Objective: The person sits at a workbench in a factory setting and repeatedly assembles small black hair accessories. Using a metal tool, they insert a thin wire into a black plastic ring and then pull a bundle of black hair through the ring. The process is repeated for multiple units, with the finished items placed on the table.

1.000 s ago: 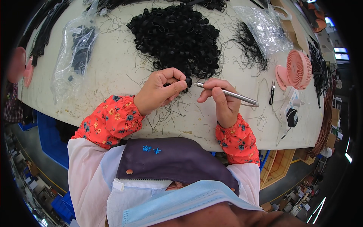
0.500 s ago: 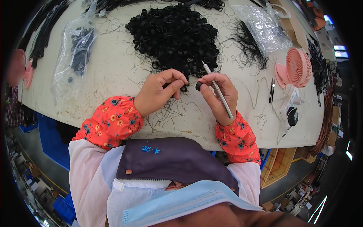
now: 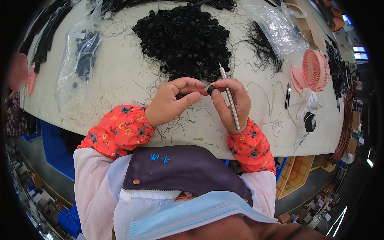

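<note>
Between thumb and forefinger, my right hand (image 3: 241,100) pinches a small black ring (image 3: 210,90). The same hand also carries a slim silver pen-shaped tool (image 3: 232,107), its thin tip pointing away from me, toward the pile. My left hand (image 3: 170,103) has thumb and forefinger spread apart, the forefinger's tip right beside the black ring; nothing shows in its grasp, though its lower fingers are partly hidden. Just beyond both hands lies a large heap of black bands (image 3: 184,42), many of them ring-shaped. Loose black threads (image 3: 178,126) are scattered below my left hand.
A clear plastic bag with black pieces (image 3: 84,56) lies at left. Toward the right are a thread tangle (image 3: 264,48), another clear bag (image 3: 282,34), a pink fan (image 3: 315,71) and small snips (image 3: 287,96). Black strips (image 3: 46,44) hang over the far left of the table.
My left thumb and forefinger, pressed together before, have parted, and that hand has moved right, up to the ring. The silver tool has shifted slightly and stands steeper in my right hand.
</note>
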The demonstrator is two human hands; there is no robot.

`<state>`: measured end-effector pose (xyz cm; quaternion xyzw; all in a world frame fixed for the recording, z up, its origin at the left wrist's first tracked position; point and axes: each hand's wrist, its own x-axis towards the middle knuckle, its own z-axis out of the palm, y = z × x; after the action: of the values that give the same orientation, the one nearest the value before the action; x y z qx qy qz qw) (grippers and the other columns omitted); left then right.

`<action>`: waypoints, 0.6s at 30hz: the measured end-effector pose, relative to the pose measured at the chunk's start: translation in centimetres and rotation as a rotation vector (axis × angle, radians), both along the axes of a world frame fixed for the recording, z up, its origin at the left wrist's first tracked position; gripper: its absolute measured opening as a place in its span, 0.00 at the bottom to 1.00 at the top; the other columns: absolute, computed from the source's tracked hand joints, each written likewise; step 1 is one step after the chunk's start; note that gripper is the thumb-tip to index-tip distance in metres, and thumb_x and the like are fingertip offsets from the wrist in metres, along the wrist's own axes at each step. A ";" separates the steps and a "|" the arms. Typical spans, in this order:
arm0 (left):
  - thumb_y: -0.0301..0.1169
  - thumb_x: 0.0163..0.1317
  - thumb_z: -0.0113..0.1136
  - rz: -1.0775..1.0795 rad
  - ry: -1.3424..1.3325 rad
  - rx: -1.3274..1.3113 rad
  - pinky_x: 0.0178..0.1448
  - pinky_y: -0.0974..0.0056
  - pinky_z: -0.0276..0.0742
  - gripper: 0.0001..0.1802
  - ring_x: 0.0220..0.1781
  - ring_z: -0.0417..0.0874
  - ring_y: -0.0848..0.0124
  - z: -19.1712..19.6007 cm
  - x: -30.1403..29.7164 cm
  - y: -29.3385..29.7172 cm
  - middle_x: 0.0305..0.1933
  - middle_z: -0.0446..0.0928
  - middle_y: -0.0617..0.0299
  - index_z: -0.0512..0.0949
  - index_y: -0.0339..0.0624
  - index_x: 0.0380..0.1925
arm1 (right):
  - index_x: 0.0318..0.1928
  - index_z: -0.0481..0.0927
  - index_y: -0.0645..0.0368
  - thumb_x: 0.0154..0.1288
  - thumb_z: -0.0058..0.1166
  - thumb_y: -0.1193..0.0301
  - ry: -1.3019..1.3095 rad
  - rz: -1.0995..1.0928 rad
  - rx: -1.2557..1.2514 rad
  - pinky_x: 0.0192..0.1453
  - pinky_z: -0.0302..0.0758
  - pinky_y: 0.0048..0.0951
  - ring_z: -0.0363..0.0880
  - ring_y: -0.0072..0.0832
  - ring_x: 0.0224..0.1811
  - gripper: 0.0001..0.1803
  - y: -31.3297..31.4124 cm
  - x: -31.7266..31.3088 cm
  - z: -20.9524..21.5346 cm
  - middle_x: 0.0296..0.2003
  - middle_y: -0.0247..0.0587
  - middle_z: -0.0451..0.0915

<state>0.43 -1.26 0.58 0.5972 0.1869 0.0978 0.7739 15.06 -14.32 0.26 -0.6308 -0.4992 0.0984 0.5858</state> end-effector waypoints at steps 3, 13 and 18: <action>0.31 0.64 0.60 -0.123 0.122 -0.191 0.22 0.77 0.67 0.19 0.19 0.71 0.85 0.7 0.1 -0.5 0.40 0.82 0.59 0.74 0.34 0.52 | 0.42 0.76 0.61 0.56 0.60 0.82 -0.060 0.018 0.014 0.36 0.75 0.22 0.79 0.24 0.31 0.13 0.2 -0.4 -0.2 0.34 0.41 0.79; 0.31 0.65 0.59 -0.077 0.064 -0.005 0.25 0.75 0.64 0.07 0.22 0.68 0.86 0.1 0.0 0.3 0.25 0.76 0.69 0.75 0.38 0.35 | 0.42 0.76 0.61 0.56 0.59 0.82 0.139 0.039 -0.086 0.38 0.75 0.20 0.79 0.19 0.32 0.12 -0.2 -0.3 -0.3 0.34 0.37 0.80; 0.30 0.62 0.61 -0.027 0.002 0.334 0.30 0.73 0.67 0.08 0.22 0.69 0.84 -0.2 -0.1 0.3 0.24 0.76 0.68 0.76 0.36 0.36 | 0.43 0.75 0.61 0.57 0.60 0.80 0.247 0.048 -0.079 0.40 0.75 0.20 0.78 0.18 0.33 0.13 -0.1 -0.4 0.1 0.32 0.35 0.80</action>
<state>0.36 -0.99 0.39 0.7201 0.1606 0.1166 0.6649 14.67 -14.38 0.35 -0.6243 -0.4341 0.2088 0.6150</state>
